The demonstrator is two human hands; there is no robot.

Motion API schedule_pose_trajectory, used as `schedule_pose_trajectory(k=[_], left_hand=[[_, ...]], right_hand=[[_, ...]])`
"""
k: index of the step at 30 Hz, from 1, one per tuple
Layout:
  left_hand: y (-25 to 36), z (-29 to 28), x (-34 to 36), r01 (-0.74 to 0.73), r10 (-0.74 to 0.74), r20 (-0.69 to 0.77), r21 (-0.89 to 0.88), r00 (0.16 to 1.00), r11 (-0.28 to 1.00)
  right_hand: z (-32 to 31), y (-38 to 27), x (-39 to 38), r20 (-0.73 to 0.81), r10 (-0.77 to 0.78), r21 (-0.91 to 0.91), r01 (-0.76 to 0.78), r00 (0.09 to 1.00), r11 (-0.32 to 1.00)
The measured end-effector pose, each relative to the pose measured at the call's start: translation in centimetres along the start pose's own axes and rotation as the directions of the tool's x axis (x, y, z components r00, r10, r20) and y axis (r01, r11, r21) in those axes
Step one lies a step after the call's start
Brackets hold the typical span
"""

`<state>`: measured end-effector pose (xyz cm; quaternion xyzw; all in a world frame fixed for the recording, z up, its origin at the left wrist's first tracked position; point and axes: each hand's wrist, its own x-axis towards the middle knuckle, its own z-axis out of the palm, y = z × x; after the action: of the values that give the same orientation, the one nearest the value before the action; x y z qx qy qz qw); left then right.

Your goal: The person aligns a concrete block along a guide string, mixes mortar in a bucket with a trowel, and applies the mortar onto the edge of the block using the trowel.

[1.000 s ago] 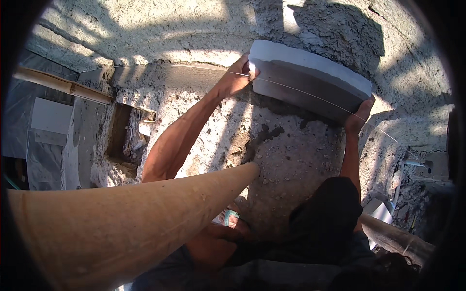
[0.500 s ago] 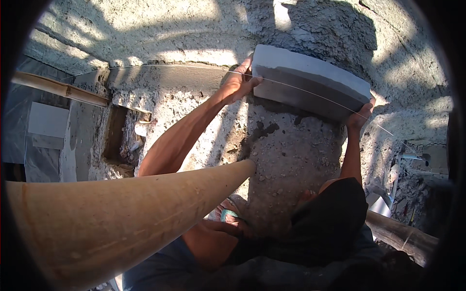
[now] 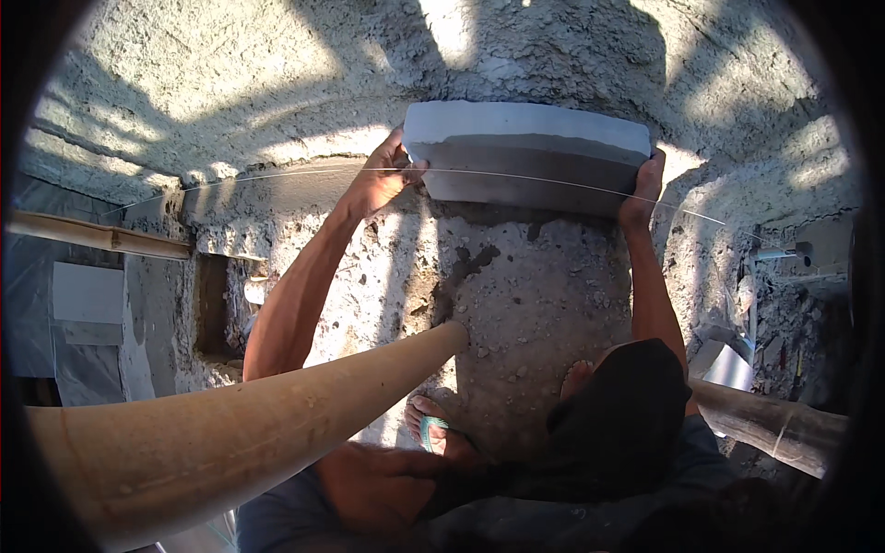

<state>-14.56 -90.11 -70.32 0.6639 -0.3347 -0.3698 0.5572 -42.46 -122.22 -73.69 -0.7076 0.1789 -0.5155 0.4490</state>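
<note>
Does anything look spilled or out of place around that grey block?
Yes, perhaps: a dark, ragged patch on the rough surface, below the grey block in the picture. It looks like damp or a spill against its paler surroundings, but I can't tell which.

Grey block, long and slab-like, held at both short ends, upper middle of the frame.
Block point(image 3: 527, 155): straight-sided, plain, oblong; long axis runs left to right across the frame, right end slightly lower than left. Two main tones: pale grey band along the upper side, much darker grey below, the border between them uneven and wavy. Pale patch also at the left end. Lower edge a touch lighter than the dark middle. Upper long edge bows gently, worn-looking at the left corner. Appears in one piece. Underside hidden; cannot tell whether it is resting or lifted clear.
</note>
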Motion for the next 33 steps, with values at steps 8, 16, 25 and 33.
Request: schedule_pose_trajectory(k=[8, 16, 25, 33], left_hand=[[1.9, 2.9, -2.8, 0.029, -0.028, 0.009, -0.247, 1.000, 0.969], [0.9, 1.9, -3.4, -0.056, 0.058, 0.019, -0.087, 0.998, 0.995], [1.8, 2.0, -4.1, -0.057, 0.059, 0.019, -0.071, 0.998, 0.996], [0.2, 2.6, -2.7, -0.014, 0.013, -0.025, -0.063, 1.000, 0.998]], right_hand=[[-1.8, 1.0, -3.1, 0.007, -0.040, 0.062, 0.040, 0.999, 0.997], [-0.3, 1.0, -4.0, -0.082, -0.021, 0.021, 0.023, 0.996, 1.000], [0.4, 0.6, -3.7, -0.130, -0.047, 0.000, 0.048, 0.990, 0.999], [-0.6, 3.3, -4.0, -0.172, 0.117, 0.062, -0.108, 0.978, 0.992]])
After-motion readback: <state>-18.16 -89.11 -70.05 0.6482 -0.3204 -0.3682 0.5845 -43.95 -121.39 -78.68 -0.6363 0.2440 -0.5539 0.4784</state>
